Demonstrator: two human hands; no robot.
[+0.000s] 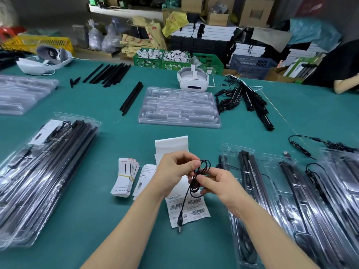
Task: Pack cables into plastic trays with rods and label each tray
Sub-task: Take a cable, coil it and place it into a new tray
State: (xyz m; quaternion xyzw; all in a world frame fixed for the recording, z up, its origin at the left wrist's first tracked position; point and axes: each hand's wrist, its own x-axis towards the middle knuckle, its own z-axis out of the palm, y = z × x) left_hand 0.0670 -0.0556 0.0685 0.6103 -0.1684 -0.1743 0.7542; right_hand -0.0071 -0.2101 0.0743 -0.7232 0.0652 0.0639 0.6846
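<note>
cable point(195, 179) coil pinched by both hands' fingers point(202, 178).

Green-topped table point(77, 220); crates point(174, 62) and cardboard boxes point(256, 11) behind.

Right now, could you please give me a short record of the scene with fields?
left hand: left hand pinches the coiled black cable
right hand: right hand holds the same coil
cable end: plug hangs over the barcode labels
empty tray: empty tray beyond the hands
filled trays: stack at left
surface: green table
</note>
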